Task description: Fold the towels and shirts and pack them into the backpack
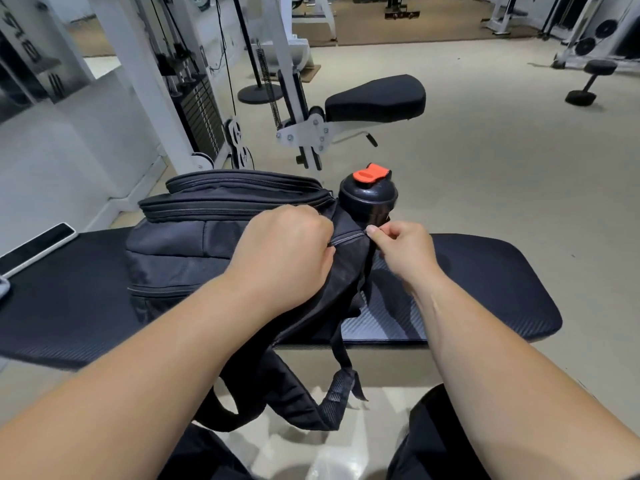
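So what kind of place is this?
A gym, most likely: a weight stack, a padded bench under the backpack, and a dumbbell on the floor.

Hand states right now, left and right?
Left hand: curled, gripping the black fabric backpack beside its grey zipper.
Right hand: thumb and finger pinching the zipper's end; the pull itself is hidden.

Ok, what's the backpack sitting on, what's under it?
The backpack lies on a black padded bench, its straps hanging off the near edge. Whether anything lies beneath the bag is hidden by it.
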`<state>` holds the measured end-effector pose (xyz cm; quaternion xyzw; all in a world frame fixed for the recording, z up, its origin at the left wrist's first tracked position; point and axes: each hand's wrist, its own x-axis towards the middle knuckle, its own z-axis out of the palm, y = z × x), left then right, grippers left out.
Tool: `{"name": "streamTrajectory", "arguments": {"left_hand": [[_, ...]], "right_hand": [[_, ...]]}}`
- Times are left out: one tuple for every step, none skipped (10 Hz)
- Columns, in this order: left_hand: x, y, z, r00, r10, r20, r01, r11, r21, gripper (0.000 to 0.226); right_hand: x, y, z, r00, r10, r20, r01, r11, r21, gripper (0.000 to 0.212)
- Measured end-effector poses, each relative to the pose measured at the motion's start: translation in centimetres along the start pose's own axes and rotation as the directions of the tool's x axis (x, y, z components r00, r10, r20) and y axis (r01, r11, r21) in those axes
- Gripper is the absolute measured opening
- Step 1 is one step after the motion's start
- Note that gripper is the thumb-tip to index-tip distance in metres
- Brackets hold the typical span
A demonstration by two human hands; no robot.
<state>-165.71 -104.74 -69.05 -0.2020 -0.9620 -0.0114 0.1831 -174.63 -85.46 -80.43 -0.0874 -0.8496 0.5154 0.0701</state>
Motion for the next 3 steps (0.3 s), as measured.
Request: {"name": "streamTrajectory", "arguments": {"left_hand": [[-0.05,0.63,1.06,0.998,-0.047,0.035,0.047,0.999,-0.001,0.022],[-0.35,0.96,1.03,0.994,-0.071,0.086,0.073,0.997,-0.013,0.030],[-0.18,0.37,0.14,0.991,-0.125,0.058,0.130,0.986,-0.104,0.038]], "right_hand": [[-0.27,0.05,0.26,0.998,0.056,0.000,-0.056,0.998,-0.008,0.038],[-0.35,0.15,0.25,0.999,0.032,0.008,-0.031,0.999,-0.037,0.040],[-0.85,-0.61,-0.49,1.000,0.027,-0.007,-0.027,0.996,-0.088,0.038]]}}
